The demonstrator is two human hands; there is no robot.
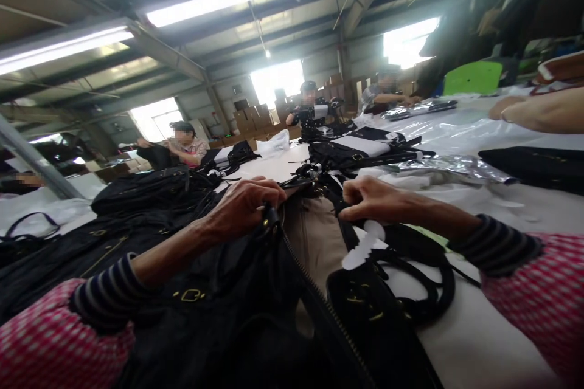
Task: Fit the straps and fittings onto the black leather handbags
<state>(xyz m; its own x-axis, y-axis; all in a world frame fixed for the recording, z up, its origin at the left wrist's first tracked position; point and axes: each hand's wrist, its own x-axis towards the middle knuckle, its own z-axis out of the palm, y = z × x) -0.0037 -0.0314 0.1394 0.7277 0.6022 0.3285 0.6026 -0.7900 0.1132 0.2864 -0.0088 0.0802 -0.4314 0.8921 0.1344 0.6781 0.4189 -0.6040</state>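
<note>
A black bag (246, 310) lies in front of me, its zip opening spread so that the beige lining (314, 231) shows. My left hand (249, 203) is closed on the bag's left edge, beside a dark strap end with a gold fitting. On the opposite edge my right hand (376, 199) is closed in a fist-like grip. A toothed zip (319, 295) runs down toward me along the opening. White tags (365, 249) hang just below my right hand, near black looped handles (440, 292). Both fingertips are partly hidden by the fabric.
More black bags (141, 188) lie to the left, and others (360, 146) lie ahead with white sheets on them. Clear plastic wrapping (456, 164) covers the table at right. Another person's arm (538, 112) reaches in there. Several people sit farther back near stacked cartons (253, 121).
</note>
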